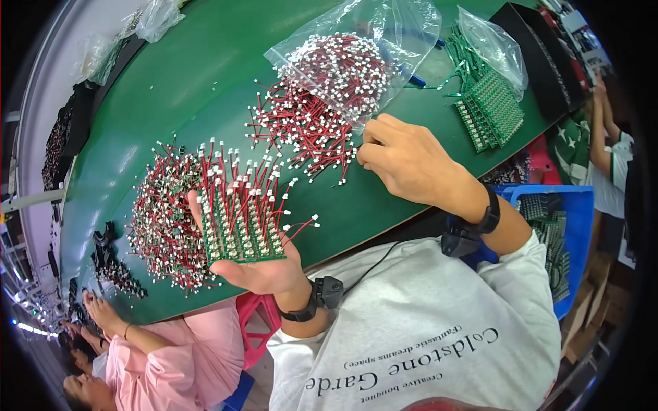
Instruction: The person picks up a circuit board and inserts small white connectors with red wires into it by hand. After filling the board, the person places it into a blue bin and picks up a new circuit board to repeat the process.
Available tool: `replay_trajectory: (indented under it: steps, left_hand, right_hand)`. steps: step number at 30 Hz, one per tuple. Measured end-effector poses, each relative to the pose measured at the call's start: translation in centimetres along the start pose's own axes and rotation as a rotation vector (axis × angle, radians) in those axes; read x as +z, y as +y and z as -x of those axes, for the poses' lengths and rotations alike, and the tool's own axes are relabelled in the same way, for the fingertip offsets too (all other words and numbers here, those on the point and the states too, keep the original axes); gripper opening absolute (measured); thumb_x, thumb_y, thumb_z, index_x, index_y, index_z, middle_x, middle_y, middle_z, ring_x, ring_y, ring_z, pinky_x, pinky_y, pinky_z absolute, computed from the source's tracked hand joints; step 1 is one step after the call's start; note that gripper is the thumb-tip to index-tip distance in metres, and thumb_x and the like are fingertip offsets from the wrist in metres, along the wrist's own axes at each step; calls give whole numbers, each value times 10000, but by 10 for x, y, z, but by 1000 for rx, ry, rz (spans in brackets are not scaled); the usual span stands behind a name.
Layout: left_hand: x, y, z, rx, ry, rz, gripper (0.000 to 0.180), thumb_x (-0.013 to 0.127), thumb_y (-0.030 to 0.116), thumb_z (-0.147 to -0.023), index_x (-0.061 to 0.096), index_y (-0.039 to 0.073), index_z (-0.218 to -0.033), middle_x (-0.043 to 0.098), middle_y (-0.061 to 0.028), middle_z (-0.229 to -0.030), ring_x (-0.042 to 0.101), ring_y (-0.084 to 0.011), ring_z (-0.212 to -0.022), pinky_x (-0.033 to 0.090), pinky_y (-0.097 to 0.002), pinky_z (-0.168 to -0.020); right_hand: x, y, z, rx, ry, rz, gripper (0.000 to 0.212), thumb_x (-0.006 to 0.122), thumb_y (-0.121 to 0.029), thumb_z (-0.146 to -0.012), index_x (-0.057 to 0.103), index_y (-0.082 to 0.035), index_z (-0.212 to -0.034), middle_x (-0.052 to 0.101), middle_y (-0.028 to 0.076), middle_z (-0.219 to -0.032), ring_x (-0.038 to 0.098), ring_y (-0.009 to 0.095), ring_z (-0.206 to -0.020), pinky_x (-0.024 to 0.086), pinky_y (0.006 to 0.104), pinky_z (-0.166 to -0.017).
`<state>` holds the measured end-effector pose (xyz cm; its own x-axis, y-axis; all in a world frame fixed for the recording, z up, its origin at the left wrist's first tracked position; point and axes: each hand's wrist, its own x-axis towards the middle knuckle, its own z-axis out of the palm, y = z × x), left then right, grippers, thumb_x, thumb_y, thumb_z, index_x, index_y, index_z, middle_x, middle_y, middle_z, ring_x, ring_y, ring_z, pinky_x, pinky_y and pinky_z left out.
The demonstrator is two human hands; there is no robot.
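My left hand (271, 275) holds up a green circuit board panel (241, 241), its palm beneath and the thumb along the near edge. Rows of small metal-coloured parts cover the panel, and red wires with white connectors stand up from its far part. My right hand (415, 161) is closed in a pinch at the right edge of a loose pile of red connector wires (301, 127). Whatever lies between those fingertips is too small or hidden to name. A clear plastic bag (404, 34) partly covers more of these wires.
Left of the panel lies a heap of small wired boards (168, 219). Stacked green panels (490, 109) sit at the table's right, near a black box (531, 61). A blue bin (579, 240) with boards stands beside my right arm. A co-worker in pink (175, 363) sits at left.
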<state>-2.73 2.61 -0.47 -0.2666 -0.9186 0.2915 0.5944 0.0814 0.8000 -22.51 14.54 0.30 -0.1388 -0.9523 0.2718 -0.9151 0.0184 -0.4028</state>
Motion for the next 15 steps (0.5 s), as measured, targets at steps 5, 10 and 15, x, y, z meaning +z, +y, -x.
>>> replay_trajectory:
  steps: [5, 10, 15]
  left_hand:
    - [5, -2, 2, -86, 38, 121, 894, 437, 608, -952, 141, -9, -1527, 464, -209, -1413, 524, -337, -1247, 439, -485, -1052]
    - [8, -6, 4, -105, 32, 181, 831, 386, 611, -964, 234, 4, -1511, 524, -210, -1364, 574, -388, -1186, 490, -506, -998]
    - [12, -7, 4, -86, 42, 113, 899, 454, 611, -942, 132, 16, -1534, 470, -202, -1402, 531, -317, -1233, 440, -464, -1042]
  right_hand:
    - [-10, 5, -20, -80, 189, -272, 116, 665, 2, -807, 578, -16, -881, 593, 117, -874, 581, 301, -805, 478, 354, -704]
    - [-21, -8, -51, 155, 213, -736, 88, 600, 35, -907, 579, 28, -993, 606, 54, -920, 595, 115, -872, 494, 251, -774]
    - [-33, -49, -56, -73, 347, -805, 148, 633, 71, -849, 642, 39, -993, 643, 97, -947, 621, 166, -870, 494, 271, -769]
